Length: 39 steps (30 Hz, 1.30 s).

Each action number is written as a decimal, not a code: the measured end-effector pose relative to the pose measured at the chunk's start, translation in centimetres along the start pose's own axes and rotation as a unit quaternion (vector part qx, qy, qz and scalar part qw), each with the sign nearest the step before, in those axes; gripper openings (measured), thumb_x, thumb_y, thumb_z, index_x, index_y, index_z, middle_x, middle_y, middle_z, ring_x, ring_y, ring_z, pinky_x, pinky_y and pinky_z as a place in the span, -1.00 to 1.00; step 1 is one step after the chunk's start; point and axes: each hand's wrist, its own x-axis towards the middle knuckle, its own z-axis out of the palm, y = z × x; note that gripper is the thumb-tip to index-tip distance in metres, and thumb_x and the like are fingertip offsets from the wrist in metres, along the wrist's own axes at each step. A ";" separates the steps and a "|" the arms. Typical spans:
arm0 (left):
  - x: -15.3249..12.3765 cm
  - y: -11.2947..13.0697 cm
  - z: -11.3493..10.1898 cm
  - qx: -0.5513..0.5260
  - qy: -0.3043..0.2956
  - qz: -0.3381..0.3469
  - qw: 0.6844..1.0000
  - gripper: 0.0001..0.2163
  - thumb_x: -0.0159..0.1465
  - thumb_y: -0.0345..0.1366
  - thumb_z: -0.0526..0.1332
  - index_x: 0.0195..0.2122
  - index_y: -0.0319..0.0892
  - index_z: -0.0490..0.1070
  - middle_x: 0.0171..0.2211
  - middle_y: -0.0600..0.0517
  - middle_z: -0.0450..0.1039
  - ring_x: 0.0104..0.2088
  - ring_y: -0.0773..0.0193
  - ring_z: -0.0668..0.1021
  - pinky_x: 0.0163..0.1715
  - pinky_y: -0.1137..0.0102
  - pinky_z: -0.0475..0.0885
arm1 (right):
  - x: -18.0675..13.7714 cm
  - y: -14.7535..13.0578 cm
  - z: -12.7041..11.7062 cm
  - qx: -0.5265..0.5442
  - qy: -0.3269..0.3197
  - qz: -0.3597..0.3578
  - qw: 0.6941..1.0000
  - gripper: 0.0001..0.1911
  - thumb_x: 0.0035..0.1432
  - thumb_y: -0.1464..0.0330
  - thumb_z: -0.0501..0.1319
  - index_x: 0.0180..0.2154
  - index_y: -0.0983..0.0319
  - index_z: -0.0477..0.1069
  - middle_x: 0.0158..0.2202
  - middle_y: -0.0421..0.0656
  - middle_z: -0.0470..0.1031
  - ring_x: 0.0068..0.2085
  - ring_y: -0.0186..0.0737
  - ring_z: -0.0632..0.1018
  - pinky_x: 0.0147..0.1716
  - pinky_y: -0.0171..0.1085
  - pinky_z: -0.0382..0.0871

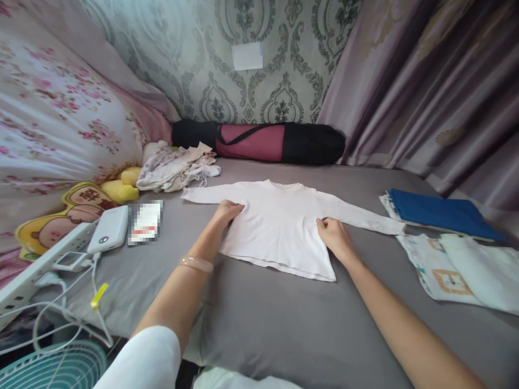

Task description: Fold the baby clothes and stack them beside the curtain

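Note:
A small white long-sleeved shirt (279,227) lies spread flat on the grey bedsheet (259,319), its neck toward the wall and both sleeves stretched sideways. My left hand (230,210) pinches the shirt's left side just under the sleeve. On the opposite side, my right hand (331,233) grips the edge below the other sleeve, with its fingers curled in. A pale bangle (196,263) circles my left wrist.
Crumpled clothes (174,167) lie back left, near a white power bank (108,229), a power strip (44,267) and cables. A black and maroon bag (259,142) lies along the wall. A blue folded item (441,213) and folded cloths (466,270) sit at right.

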 end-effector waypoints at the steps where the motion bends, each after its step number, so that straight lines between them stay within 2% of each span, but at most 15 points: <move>1: -0.1 -0.2 0.0 0.028 0.015 0.019 0.999 -0.77 0.16 -0.16 0.24 -0.46 -0.24 0.46 -0.60 0.04 0.37 -0.49 0.26 0.46 -0.49 0.46 0.25 | -0.5 -0.4 -0.2 -0.022 0.003 0.001 1.000 -0.61 0.30 0.18 -0.01 -0.27 0.25 0.50 -0.26 0.04 0.57 -0.21 -0.06 0.57 -0.31 -0.26 0.29; 3: -0.5 -0.6 0.3 0.132 0.063 0.070 0.987 -0.78 0.23 -0.18 0.16 -0.35 -0.23 0.48 -0.41 -0.07 0.50 -0.31 0.15 0.54 -0.38 0.42 0.31 | -1.6 -1.1 -0.5 -0.068 0.010 -0.001 0.998 -0.60 0.34 0.20 -0.07 -0.13 0.27 0.45 -0.22 0.09 0.55 -0.17 -0.02 0.57 -0.23 -0.20 0.31; 5: -0.9 -0.9 0.8 0.265 0.103 0.118 0.952 -0.74 0.32 -0.22 0.03 -0.18 -0.23 0.45 -0.27 -0.18 0.54 -0.20 0.07 0.56 -0.28 0.35 0.35 | -2.5 -1.6 -0.7 -0.111 0.012 -0.008 0.994 -0.59 0.37 0.23 -0.12 -0.03 0.31 0.38 -0.24 0.12 0.55 -0.17 0.02 0.58 -0.20 -0.14 0.32; 8: -1.5 -1.1 1.2 0.371 0.094 0.138 0.914 -0.68 0.38 -0.26 -0.10 -0.04 -0.24 0.37 -0.26 -0.24 0.55 -0.20 0.04 0.59 -0.23 0.29 0.38 | -2.9 -1.8 -0.9 -0.139 0.012 -0.025 0.990 -0.57 0.37 0.25 -0.15 0.01 0.35 0.34 -0.27 0.15 0.55 -0.18 0.05 0.58 -0.20 -0.11 0.33; 10: -1.9 -1.0 0.9 0.374 0.088 0.136 0.913 -0.66 0.38 -0.22 -0.12 -0.04 -0.24 0.37 -0.22 -0.24 0.54 -0.18 0.03 0.59 -0.23 0.29 0.39 | -2.6 -1.4 -1.2 -0.121 0.011 -0.018 0.992 -0.55 0.37 0.21 -0.13 -0.04 0.33 0.39 -0.24 0.15 0.55 -0.17 0.04 0.58 -0.22 -0.15 0.32; 12: -2.5 -1.1 0.2 0.353 0.079 0.126 0.924 -0.64 0.38 -0.16 -0.11 -0.10 -0.22 0.40 -0.15 -0.23 0.53 -0.13 0.05 0.57 -0.24 0.32 0.38 | -2.3 -0.7 -1.7 -0.087 -0.003 -0.007 0.996 -0.53 0.35 0.16 -0.11 -0.17 0.30 0.47 -0.24 0.13 0.56 -0.18 0.00 0.58 -0.27 -0.22 0.30; 15: -4.0 -1.8 -1.1 0.334 0.027 0.097 0.937 -0.64 0.33 -0.07 -0.04 -0.21 -0.19 0.44 -0.15 -0.18 0.54 -0.13 0.04 0.55 -0.28 0.35 0.36 | -2.8 0.7 -2.2 -0.026 -0.071 -0.007 0.997 -0.45 0.33 0.11 -0.12 -0.42 0.27 0.49 -0.46 0.04 0.54 -0.35 -0.10 0.57 -0.41 -0.30 0.24; 17: -5.5 -2.4 -1.6 0.340 -0.005 0.087 0.936 -0.63 0.31 -0.03 -0.02 -0.25 -0.18 0.44 -0.19 -0.16 0.54 -0.16 0.02 0.55 -0.32 0.34 0.35 | -3.8 1.5 -2.3 0.010 -0.100 -0.012 0.995 -0.45 0.30 0.08 -0.09 -0.51 0.24 0.44 -0.58 -0.04 0.48 -0.46 -0.17 0.53 -0.48 -0.33 0.18; 18: -6.2 -2.7 -1.7 0.345 -0.013 0.085 0.935 -0.63 0.31 -0.02 -0.03 -0.25 -0.17 0.44 -0.20 -0.15 0.54 -0.17 0.01 0.55 -0.33 0.34 0.34 | -4.4 1.7 -2.2 0.021 -0.100 -0.016 0.995 -0.47 0.29 0.08 -0.06 -0.52 0.23 0.43 -0.58 -0.06 0.47 -0.47 -0.19 0.51 -0.50 -0.34 0.16; 21: -8.2 -3.5 -1.7 0.358 -0.017 0.088 0.930 -0.62 0.33 -0.01 -0.07 -0.23 -0.15 0.41 -0.22 -0.14 0.54 -0.18 0.02 0.55 -0.35 0.34 0.33 | -6.5 1.7 -2.0 0.035 -0.073 -0.029 0.996 -0.60 0.23 0.09 0.06 -0.45 0.22 0.42 -0.46 -0.08 0.53 -0.41 -0.21 0.51 -0.50 -0.35 0.12; 25: -9.5 -4.3 -1.7 0.373 -0.006 0.111 0.921 -0.64 0.36 -0.03 -0.10 -0.17 -0.13 0.37 -0.22 -0.11 0.54 -0.18 0.05 0.56 -0.35 0.36 0.31 | -8.1 1.4 -1.8 0.024 -0.072 -0.026 0.997 -0.73 0.24 0.17 0.06 -0.28 0.21 0.40 -0.40 -0.11 0.53 -0.42 -0.23 0.49 -0.48 -0.34 0.09; 31: -9.9 -5.2 -1.9 0.403 0.013 0.134 0.905 -0.64 0.38 -0.01 -0.12 -0.09 -0.11 0.31 -0.26 -0.07 0.55 -0.23 0.05 0.58 -0.39 0.36 0.31 | -8.5 1.7 -1.5 -0.049 -0.073 -0.019 0.996 -0.71 0.29 0.15 0.03 -0.15 0.19 0.37 -0.36 -0.10 0.54 -0.29 -0.12 0.54 -0.41 -0.31 0.16; 35: -10.2 -5.3 -1.9 0.445 0.003 0.119 0.888 -0.62 0.39 -0.02 -0.14 -0.06 -0.15 0.30 -0.32 -0.11 0.54 -0.26 0.00 0.58 -0.37 0.32 0.33 | -9.5 1.2 -2.5 -0.115 -0.081 -0.038 0.989 -0.72 0.31 0.16 0.02 -0.16 0.19 0.37 -0.32 -0.05 0.54 -0.24 -0.03 0.56 -0.37 -0.26 0.21; 37: -10.3 -4.7 -1.9 0.472 0.008 0.124 0.873 -0.65 0.39 -0.08 -0.11 -0.09 -0.19 0.32 -0.30 -0.16 0.53 -0.22 -0.02 0.57 -0.32 0.29 0.35 | -9.8 0.6 -3.4 -0.156 -0.086 -0.057 0.982 -0.73 0.32 0.21 0.01 -0.17 0.22 0.39 -0.31 0.00 0.54 -0.24 0.00 0.56 -0.33 -0.22 0.25; 39: -10.1 -3.5 -1.6 0.482 0.037 0.170 0.859 -0.70 0.38 -0.15 -0.07 -0.12 -0.22 0.35 -0.20 -0.22 0.51 -0.11 -0.03 0.53 -0.20 0.25 0.36 | -9.5 -0.6 -4.0 -0.165 -0.076 -0.098 0.978 -0.70 0.34 0.28 -0.04 -0.15 0.25 0.40 -0.26 0.05 0.54 -0.21 0.00 0.56 -0.24 -0.18 0.29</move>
